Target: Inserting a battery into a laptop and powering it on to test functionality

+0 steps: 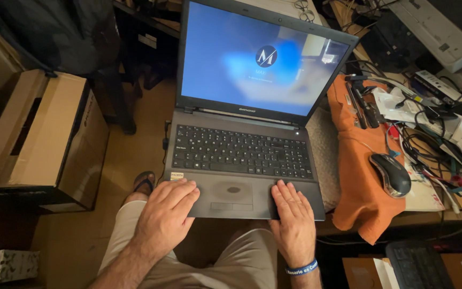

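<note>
An open dark grey laptop (241, 150) rests over my lap, its screen lit blue with a round emblem. My left hand (166, 214) lies flat on the palm rest left of the touchpad (233, 191), fingers slightly apart. My right hand (293, 217) lies flat on the palm rest to the right of the touchpad, with a blue wristband on the wrist. Neither hand holds anything.
A black and silver mouse (391, 174) sits on an orange cloth (362, 176) to the right, amid cables and small tools. A cardboard box (38, 139) stands on the floor at left. A black keyboard (418, 265) lies at bottom right.
</note>
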